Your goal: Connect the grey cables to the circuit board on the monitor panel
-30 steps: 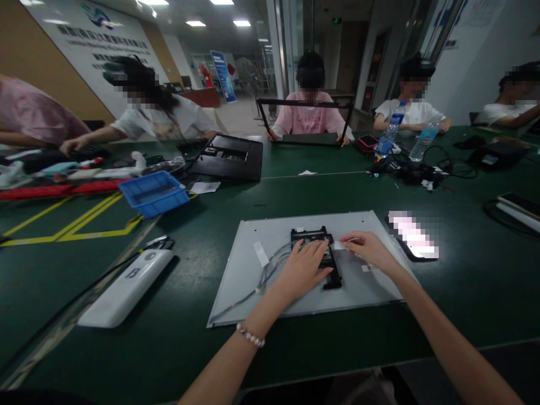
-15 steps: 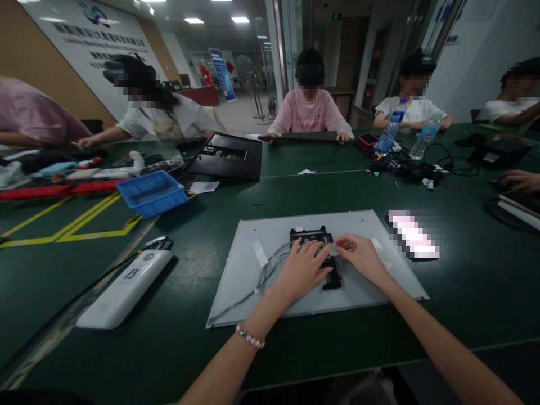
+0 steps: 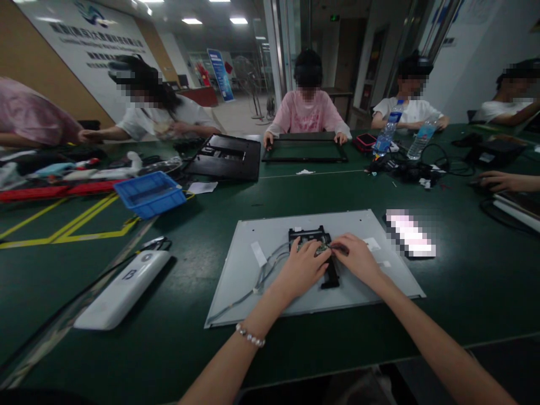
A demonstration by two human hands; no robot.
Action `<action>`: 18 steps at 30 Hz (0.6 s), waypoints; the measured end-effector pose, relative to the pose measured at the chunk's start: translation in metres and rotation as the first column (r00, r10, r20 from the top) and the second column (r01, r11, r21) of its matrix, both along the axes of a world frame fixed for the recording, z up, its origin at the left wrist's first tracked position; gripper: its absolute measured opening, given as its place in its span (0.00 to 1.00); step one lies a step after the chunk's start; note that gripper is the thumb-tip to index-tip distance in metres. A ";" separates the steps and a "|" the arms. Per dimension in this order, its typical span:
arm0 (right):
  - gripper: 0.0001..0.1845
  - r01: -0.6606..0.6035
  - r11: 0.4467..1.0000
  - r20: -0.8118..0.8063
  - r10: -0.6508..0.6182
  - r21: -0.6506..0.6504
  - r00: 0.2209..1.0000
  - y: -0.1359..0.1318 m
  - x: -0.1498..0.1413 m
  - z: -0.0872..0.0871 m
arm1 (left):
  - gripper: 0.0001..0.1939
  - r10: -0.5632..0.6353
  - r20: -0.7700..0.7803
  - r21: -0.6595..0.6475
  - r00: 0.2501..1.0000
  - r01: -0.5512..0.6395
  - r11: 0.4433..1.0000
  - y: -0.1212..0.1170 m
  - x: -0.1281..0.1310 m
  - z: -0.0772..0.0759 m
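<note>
The right hand (image 3: 356, 257) has moved leftward, up to the right edge of the black bracket (image 3: 332, 278). Its fingers are bunched narrow there; whether they grip anything, I cannot tell. The left hand (image 3: 304, 264), nearer, lies over the bracket, fingers loosely spread. The bracket sits on the pale panel (image 3: 236, 264), left of the right fingers, its long axis pointing away from the person, far end leaning left. Beyond, a co-worker's black frame (image 3: 304, 161) lies on the worktop (image 3: 189, 287).

Dim room, ceiling lights (image 3: 192, 21) overhead, wide-angle stretching toward edges.
</note>
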State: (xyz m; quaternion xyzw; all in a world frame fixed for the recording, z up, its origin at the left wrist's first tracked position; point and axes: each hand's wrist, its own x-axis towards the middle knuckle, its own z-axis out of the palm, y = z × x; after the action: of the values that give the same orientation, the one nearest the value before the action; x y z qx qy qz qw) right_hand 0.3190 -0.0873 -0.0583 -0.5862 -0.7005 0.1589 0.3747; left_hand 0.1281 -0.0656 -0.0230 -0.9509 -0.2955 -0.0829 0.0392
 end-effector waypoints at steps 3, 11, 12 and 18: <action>0.08 -0.014 1.000 -0.027 0.014 0.000 1.000 0.001 0.003 0.001 | 0.18 0.003 0.003 -0.003 1.000 -0.003 1.000 0.000 0.000 0.000; 0.08 0.028 0.999 -0.155 -0.032 -0.032 0.987 0.001 0.015 0.000 | 0.19 0.140 0.120 -0.070 0.983 -0.132 0.989 0.019 -0.021 0.031; 0.08 0.029 0.999 -0.169 -0.034 -0.034 0.985 0.001 0.016 0.001 | 0.19 0.201 0.141 -0.094 0.970 -0.189 0.978 0.026 -0.031 0.035; 0.09 0.030 1.000 -0.159 -0.031 -0.004 0.987 -0.004 0.013 0.006 | 0.20 0.517 0.191 -0.278 0.834 -0.459 0.844 0.064 -0.112 0.020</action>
State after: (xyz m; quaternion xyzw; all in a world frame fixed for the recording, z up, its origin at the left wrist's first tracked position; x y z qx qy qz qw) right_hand 0.3323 -0.0913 -0.0526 -0.5826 -0.6593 0.2000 0.4312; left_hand 0.0157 -0.0013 -0.0031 -0.8224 -0.5392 -0.1601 -0.0856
